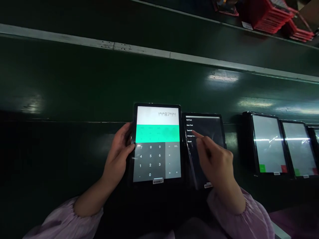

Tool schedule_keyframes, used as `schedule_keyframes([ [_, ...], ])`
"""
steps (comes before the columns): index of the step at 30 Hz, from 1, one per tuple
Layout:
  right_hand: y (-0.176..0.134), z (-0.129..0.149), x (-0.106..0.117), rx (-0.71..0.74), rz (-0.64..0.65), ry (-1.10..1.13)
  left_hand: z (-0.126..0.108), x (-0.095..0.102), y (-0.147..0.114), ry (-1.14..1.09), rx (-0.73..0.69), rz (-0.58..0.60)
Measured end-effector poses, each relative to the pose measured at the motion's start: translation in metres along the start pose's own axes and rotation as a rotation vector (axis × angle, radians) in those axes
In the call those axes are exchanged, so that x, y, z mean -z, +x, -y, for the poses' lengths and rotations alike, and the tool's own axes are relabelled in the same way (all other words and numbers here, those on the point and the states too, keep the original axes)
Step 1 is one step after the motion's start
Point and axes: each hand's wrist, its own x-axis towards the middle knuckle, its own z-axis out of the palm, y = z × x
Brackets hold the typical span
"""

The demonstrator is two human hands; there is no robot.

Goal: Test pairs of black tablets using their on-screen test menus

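Note:
A tablet shows a calculator screen with a green band and a row of symbols on top. My left hand grips its left edge, the thumb over the front bezel and the other fingers behind. Against its right side lies a second tablet, its dark screen listing a short menu in white text. Over this one is my right hand, holding nothing. Its index finger points at the "Test" line in the middle of the list, while the other fingers curl; whether the fingertip touches the glass I cannot tell.
To the right stand more tablets, one and another with pale screens and green and red corner squares. Red stacked trays sit at the top right. A light metal strip runs across the dark green bench.

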Motion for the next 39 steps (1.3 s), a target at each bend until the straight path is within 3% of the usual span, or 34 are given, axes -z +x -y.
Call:
schedule_keyframes([
  [5,-0.002,-0.022,0.004,-0.033,-0.067,-0.020,0.000,-0.006,0.009,-0.045,-0.086,-0.029],
  [12,-0.007,-0.025,0.007,-0.064,-0.138,-0.056,-0.004,-0.018,0.042,-0.121,-0.170,-0.072],
  [19,-0.013,-0.029,0.010,-0.031,-0.140,-0.021,-0.011,-0.026,0.063,-0.026,-0.189,-0.084],
  [25,-0.015,-0.034,0.015,-0.049,-0.121,0.033,-0.011,-0.029,0.066,-0.018,-0.191,-0.128],
  [31,-0.016,-0.043,0.023,0.006,-0.005,0.119,-0.011,-0.030,0.061,-0.112,-0.175,-0.154],
  [39,-0.037,-0.032,0.028,0.304,0.203,0.343,-0.014,-0.027,0.057,-0.145,-0.156,-0.103],
])
